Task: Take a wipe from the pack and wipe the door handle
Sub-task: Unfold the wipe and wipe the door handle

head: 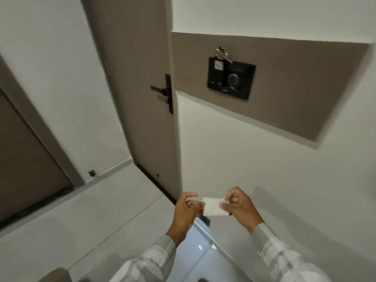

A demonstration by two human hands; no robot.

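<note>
A small white wipe [212, 207] is stretched flat between both my hands at the lower middle of the view. My left hand [186, 210] pinches its left edge, and my right hand [239, 204] pinches its right edge with thumb and forefinger. The black lever door handle [161, 90] sits on a tall black plate at the edge of a taupe door [140, 78], well above and to the left of my hands. No wipe pack is in view.
A black wall panel [232, 77] with a dial and a key tag hanging in it sits on a taupe wall band to the right of the door. Another taupe door [22, 151] is at the left. A glossy white surface [201, 251] lies below my hands.
</note>
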